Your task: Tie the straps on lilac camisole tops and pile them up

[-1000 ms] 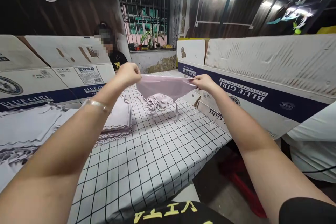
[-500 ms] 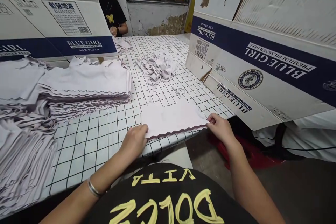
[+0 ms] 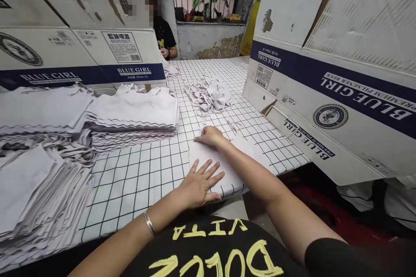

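A pale, nearly white cut fabric piece (image 3: 229, 162) lies flat at the table's near edge. My left hand (image 3: 201, 184) rests on its left part, palm down, fingers spread. Just beyond it, my right hand (image 3: 211, 135) pinches the fabric at the far left corner, with that forearm crossing over the piece. The pinched bit is mostly hidden by the fingers. A small loose fabric strip (image 3: 234, 125) lies beyond the piece, and a heap of fabric scraps (image 3: 211, 95) sits farther back.
Wavy-edged fabric stacks (image 3: 130, 110) stand to the left, with another fabric pile (image 3: 26, 194) at the near left. Cardboard boxes (image 3: 87, 47) and a large carton (image 3: 292, 73) flank the checked table (image 3: 136, 177). Across it, a co-worker's hand (image 3: 164, 53) shows.
My right hand has left the near right corner and moved across to the far left corner. My left hand has let go of the near edge and spread flat. The view has shifted left.
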`<action>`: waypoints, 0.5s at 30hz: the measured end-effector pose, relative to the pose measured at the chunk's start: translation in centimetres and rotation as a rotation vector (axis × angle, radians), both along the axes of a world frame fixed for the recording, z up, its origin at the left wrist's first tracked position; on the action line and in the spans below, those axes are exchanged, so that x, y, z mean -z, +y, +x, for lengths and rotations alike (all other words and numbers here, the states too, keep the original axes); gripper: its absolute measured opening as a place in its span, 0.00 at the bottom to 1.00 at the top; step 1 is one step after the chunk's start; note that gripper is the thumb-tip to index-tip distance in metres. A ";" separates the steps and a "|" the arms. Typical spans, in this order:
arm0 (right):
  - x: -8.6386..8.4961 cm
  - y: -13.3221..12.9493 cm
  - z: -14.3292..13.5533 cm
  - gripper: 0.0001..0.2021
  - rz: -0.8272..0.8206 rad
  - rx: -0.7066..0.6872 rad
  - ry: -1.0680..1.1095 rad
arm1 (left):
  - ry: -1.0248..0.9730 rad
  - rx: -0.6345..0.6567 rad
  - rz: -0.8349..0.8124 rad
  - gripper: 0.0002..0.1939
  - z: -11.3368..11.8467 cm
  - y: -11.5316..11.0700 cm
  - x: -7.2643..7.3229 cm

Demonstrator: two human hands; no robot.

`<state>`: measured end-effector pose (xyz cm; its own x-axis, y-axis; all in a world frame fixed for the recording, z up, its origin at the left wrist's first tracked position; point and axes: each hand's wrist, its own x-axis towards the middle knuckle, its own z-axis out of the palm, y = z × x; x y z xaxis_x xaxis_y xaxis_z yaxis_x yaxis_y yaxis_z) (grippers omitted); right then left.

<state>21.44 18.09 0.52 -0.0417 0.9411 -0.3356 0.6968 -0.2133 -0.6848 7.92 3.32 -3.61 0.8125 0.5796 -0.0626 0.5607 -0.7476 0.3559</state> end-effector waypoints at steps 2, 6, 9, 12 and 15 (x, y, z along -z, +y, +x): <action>0.8 1.8 -1.9 0.13 -0.101 0.045 0.150 | -0.024 0.005 -0.010 0.37 -0.1 0.0 0.4; 0.2 5.4 -2.1 0.09 -0.223 0.046 0.365 | -0.048 0.009 -0.049 0.38 -0.5 0.0 0.4; -1.7 8.7 -1.3 0.08 -0.251 0.096 0.488 | -0.063 0.015 -0.057 0.39 -0.6 0.1 0.4; -4.0 11.4 -0.6 0.09 -0.233 0.153 0.563 | -0.074 0.017 -0.074 0.39 -0.6 0.2 0.4; -5.9 12.1 -0.2 0.08 -0.177 0.189 0.619 | -0.083 0.018 -0.126 0.40 -0.7 0.1 0.2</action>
